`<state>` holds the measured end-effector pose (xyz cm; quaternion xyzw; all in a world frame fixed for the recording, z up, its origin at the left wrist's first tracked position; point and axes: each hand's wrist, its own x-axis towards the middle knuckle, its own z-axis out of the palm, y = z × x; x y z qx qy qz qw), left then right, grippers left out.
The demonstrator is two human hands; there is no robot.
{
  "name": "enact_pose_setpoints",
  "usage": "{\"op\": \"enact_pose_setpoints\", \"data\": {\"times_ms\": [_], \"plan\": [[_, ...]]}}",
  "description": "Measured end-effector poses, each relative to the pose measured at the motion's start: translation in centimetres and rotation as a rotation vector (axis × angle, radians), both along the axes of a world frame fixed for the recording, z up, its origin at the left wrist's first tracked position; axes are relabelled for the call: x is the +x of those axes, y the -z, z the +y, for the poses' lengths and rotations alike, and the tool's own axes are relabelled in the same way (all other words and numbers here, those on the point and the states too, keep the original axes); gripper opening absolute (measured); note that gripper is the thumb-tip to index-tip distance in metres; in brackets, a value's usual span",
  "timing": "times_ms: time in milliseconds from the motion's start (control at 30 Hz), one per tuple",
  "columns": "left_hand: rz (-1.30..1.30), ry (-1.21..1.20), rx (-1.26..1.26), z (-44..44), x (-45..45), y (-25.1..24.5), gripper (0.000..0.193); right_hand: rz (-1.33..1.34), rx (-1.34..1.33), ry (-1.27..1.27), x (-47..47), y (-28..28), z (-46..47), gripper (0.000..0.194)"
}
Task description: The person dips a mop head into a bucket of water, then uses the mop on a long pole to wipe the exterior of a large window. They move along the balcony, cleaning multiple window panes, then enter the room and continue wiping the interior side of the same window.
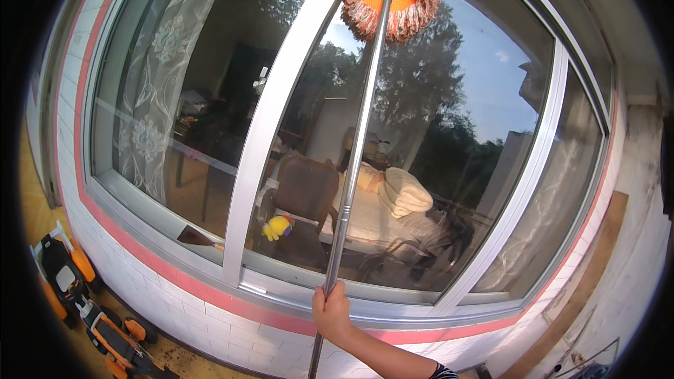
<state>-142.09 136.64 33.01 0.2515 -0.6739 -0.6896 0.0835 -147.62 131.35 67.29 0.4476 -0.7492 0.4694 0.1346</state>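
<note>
My right hand (331, 310) is closed around the metal pole (345, 200) of a mop, near the lower frame of a sliding window. The pole rises in front of the window glass (484, 131), and its lower end runs down past the hand out of the picture. At the top, a round mop head (392, 5) with orange backing and shaggy orange and white strands lies over the upper part of the middle pane. A striped sleeve (445, 372) shows at the forearm. My left hand is out of view.
White window bars (263, 131) divide the panes. A pink ledge (210, 297) borders the white brick wall (174, 310). An orange and black ride-on toy (118, 339) stands at lower left. A wooden board (590, 284) leans at right. Behind the glass are a chair and bedding.
</note>
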Motion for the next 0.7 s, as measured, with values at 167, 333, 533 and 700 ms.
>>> {"op": "enact_pose_setpoints", "data": {"times_ms": [167, 333, 533, 700], "plan": [[-0.008, -0.011, 0.017, -0.5, -1.1, -0.2, 0.030, 0.086, -0.121, -0.092, -2.4, -3.2, -2.5, 0.023], [0.048, -0.025, 0.058, -3.1, -3.9, -3.5, 0.030, 0.172, -0.231, -0.074, -5.1, -10.8, -4.7, 0.016], [0.087, -0.023, 0.106, -5.5, -7.6, -9.5, 0.027, 0.257, -0.273, -0.016, -8.4, -16.6, -5.1, 0.020], [0.009, -0.117, -0.113, -8.0, -7.5, -10.1, 0.023, 0.211, -0.336, 0.049, -12.2, -15.2, -3.0, 0.020]]}}
